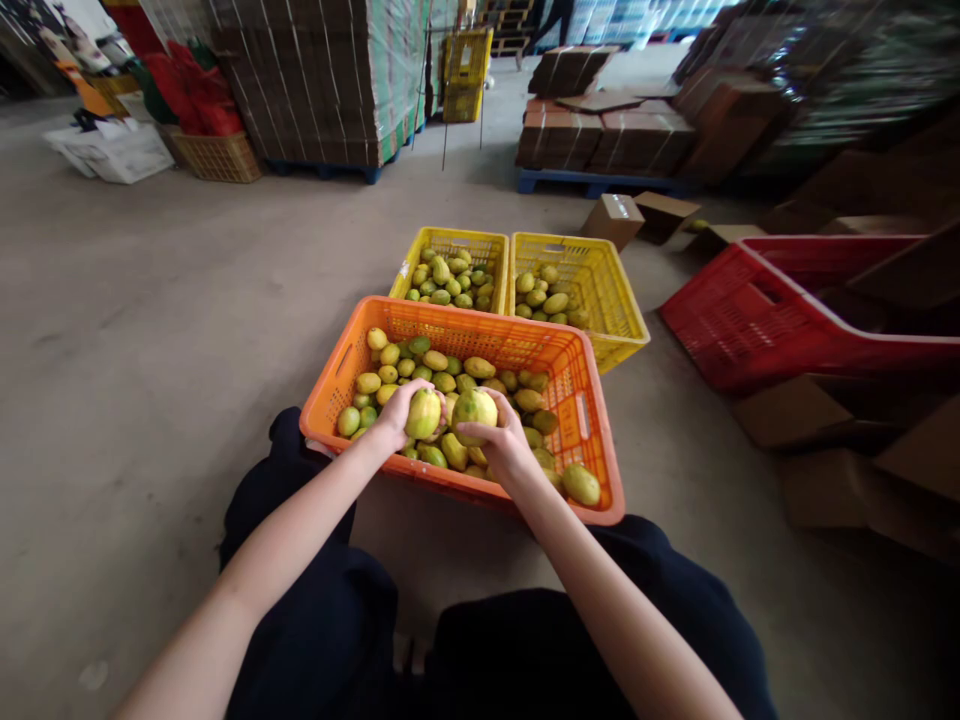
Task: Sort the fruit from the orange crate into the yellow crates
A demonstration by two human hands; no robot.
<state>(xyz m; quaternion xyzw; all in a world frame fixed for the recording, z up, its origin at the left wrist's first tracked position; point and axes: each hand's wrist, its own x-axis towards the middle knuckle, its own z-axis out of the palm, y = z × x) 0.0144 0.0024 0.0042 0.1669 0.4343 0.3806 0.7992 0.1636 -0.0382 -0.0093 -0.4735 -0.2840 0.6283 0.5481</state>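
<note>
An orange plastic crate stands between my knees and holds many yellow-green fruits. Over its front half, my left hand is closed round a yellow-green fruit. Just to the right of it, my right hand grips a rounder, green-striped fruit. The two held fruits are close together, with a narrow gap between them. Behind the orange crate, a left yellow crate and a right yellow crate hold more of these fruits.
A red crate with cardboard stands at the right, loose cardboard boxes beside it. Farther back are a wrapped pallet stack, flat cartons on a blue pallet and a wicker basket. A person's legs show at the top.
</note>
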